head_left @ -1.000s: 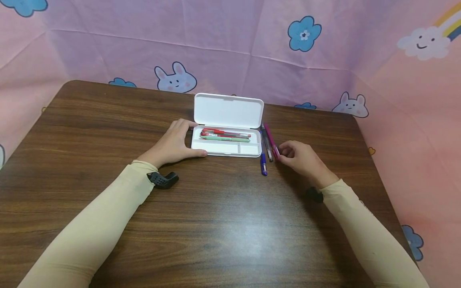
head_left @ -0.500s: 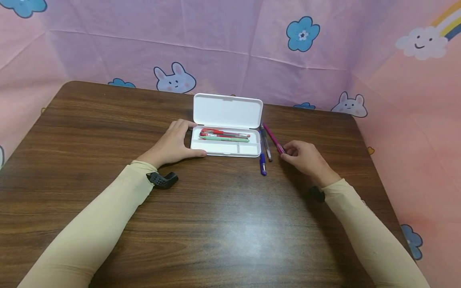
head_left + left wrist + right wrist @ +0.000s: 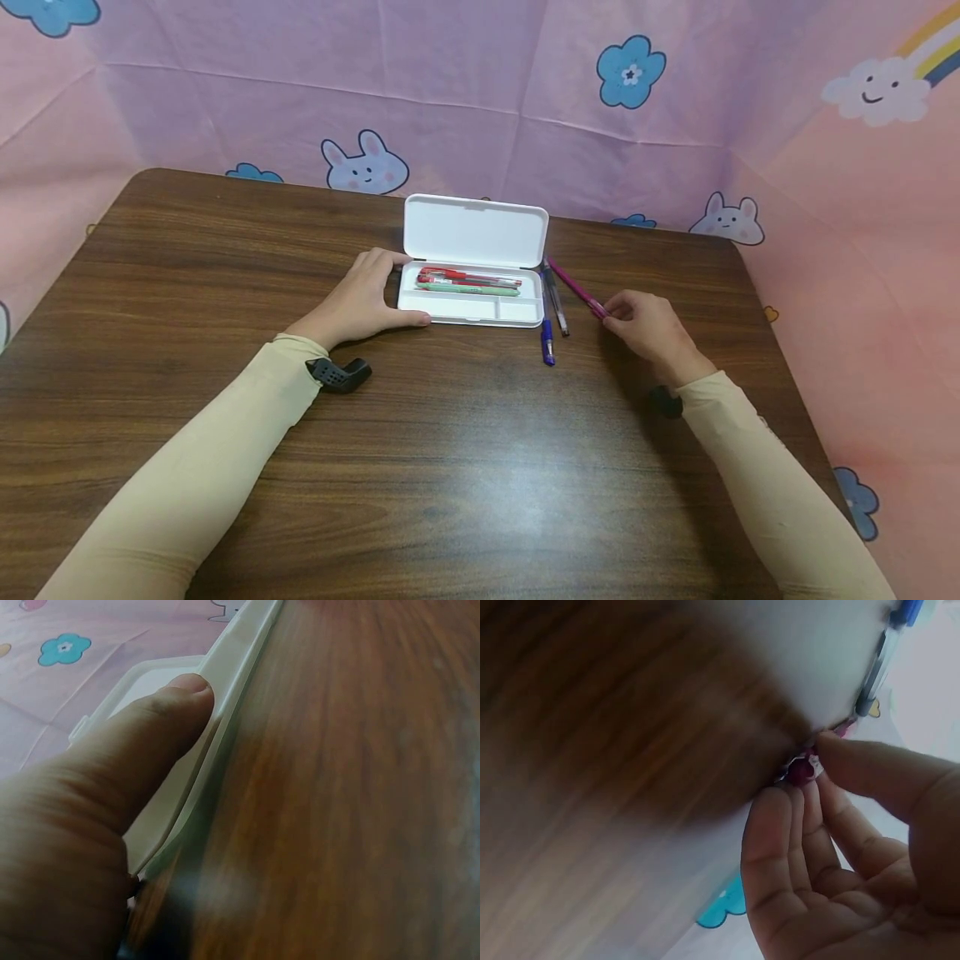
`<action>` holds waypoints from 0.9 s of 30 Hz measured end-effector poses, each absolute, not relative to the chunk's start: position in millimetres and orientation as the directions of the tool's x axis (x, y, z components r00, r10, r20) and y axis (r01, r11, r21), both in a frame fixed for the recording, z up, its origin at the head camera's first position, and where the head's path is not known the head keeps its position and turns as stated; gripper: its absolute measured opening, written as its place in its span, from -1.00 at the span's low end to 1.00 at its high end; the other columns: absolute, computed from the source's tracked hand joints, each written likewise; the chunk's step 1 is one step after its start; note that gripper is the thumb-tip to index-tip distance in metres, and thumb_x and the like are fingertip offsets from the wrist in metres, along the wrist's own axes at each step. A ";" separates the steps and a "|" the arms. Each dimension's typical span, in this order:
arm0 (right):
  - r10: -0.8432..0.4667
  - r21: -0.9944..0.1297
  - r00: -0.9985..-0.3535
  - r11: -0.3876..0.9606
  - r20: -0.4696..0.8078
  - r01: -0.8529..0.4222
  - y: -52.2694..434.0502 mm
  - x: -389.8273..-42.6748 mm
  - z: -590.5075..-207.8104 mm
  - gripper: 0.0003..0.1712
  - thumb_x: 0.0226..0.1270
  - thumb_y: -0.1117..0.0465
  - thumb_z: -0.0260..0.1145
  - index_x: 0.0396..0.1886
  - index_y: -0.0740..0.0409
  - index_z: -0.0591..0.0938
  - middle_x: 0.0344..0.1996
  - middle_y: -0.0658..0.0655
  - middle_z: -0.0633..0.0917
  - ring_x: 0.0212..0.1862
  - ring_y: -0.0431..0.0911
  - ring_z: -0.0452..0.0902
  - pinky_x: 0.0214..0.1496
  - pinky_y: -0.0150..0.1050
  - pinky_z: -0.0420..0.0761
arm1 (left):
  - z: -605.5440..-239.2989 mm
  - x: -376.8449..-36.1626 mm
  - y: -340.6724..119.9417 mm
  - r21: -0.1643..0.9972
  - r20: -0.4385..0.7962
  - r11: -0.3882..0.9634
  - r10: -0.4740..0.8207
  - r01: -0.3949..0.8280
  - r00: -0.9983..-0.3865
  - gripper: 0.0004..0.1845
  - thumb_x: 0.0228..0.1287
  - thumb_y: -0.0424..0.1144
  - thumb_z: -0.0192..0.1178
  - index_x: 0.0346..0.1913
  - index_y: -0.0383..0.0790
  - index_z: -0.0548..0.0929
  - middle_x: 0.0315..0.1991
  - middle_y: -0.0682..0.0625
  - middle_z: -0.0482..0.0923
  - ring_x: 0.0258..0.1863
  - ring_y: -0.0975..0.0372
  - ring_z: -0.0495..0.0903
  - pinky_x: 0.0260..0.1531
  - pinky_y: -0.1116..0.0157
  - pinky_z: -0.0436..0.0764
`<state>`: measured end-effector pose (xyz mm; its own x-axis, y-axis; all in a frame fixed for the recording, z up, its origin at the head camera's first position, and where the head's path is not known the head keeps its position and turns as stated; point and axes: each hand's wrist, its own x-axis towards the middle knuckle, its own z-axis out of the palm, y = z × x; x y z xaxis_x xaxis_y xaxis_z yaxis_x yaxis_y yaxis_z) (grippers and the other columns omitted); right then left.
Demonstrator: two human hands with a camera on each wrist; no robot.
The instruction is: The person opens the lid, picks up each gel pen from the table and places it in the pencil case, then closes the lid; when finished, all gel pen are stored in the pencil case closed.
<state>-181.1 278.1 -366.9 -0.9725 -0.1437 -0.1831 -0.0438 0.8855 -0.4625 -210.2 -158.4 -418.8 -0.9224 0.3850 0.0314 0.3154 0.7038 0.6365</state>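
A white pencil case (image 3: 448, 309) stands with its lid raised. Red pens (image 3: 468, 276) and a green pen (image 3: 468, 289) lie in its rear compartment. My left hand (image 3: 351, 302) grips the left end of the case, thumb on the front rim and fingers at the back; the left wrist view shows the thumb (image 3: 142, 742) on the rim. My right hand (image 3: 651, 332) pinches the near end of a magenta pen (image 3: 573, 288) between thumb and fingers. The pen slants away toward the case's rear right corner. Its capped end (image 3: 801, 772) shows between the fingertips in the right wrist view.
Along the case's right side lie a blue pen (image 3: 547, 340) and a dark clear-barrelled pen (image 3: 556, 302), close together. All stand on a brown wooden table (image 3: 420, 467). A printed cloth (image 3: 465, 100) hangs behind and to the sides.
My right hand has moved right with the near end of the magenta pen, swinging it away from the other two pens. The left hand and the case have stayed put.
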 end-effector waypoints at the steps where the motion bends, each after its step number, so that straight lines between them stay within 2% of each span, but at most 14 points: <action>1: -0.143 -0.462 -0.973 0.886 -0.181 -0.044 279.9 -181.3 -366.7 -0.81 0.50 0.25 0.31 -0.01 0.24 0.70 -0.15 0.24 0.74 -0.12 0.07 0.59 -0.08 -0.08 0.54 | -418.8 -210.3 -158.4 0.636 0.032 0.704 0.385 0.316 -0.922 0.17 0.00 0.44 0.46 0.49 -0.26 0.29 0.37 -0.15 0.30 0.35 0.00 0.23 0.35 -0.08 0.31; 13: -0.134 -0.453 -0.985 0.889 -0.108 -0.071 301.1 -181.6 -364.4 -0.84 0.47 0.32 0.32 -0.05 0.30 0.68 -0.15 0.31 0.72 -0.11 0.13 0.60 -0.04 0.00 0.55 | -420.1 -210.4 -158.6 0.636 0.031 0.705 0.384 0.315 -0.923 0.18 -0.02 0.47 0.44 0.49 -0.25 0.29 0.37 -0.14 0.30 0.36 0.01 0.23 0.36 -0.09 0.32; 19: -0.148 -0.446 -0.988 0.883 0.034 -0.148 305.0 -181.5 -359.3 -0.86 0.43 0.38 0.35 -0.07 0.33 0.68 -0.18 0.33 0.68 -0.13 0.16 0.57 -0.03 0.08 0.55 | -420.3 -210.0 -158.7 0.631 0.024 0.710 0.384 0.312 -0.923 0.18 -0.01 0.47 0.43 0.50 -0.23 0.28 0.37 -0.13 0.29 0.36 0.01 0.23 0.36 -0.08 0.31; 27: -0.247 -0.458 -0.943 0.827 0.225 -0.326 274.3 -190.0 -357.0 -0.90 0.38 0.44 0.38 -0.14 0.32 0.71 -0.22 0.26 0.68 -0.16 0.10 0.60 -0.07 0.02 0.59 | -420.0 -210.4 -158.8 0.627 0.027 0.713 0.384 0.315 -0.923 0.18 -0.01 0.47 0.43 0.50 -0.23 0.28 0.38 -0.13 0.28 0.37 0.01 0.22 0.37 -0.08 0.30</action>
<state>-190.0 274.3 -357.0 -0.9425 -0.2468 0.2252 -0.3260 0.8271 -0.4578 -210.4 -158.8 -420.0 -0.9231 0.3835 0.0275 0.3148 0.7128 0.6268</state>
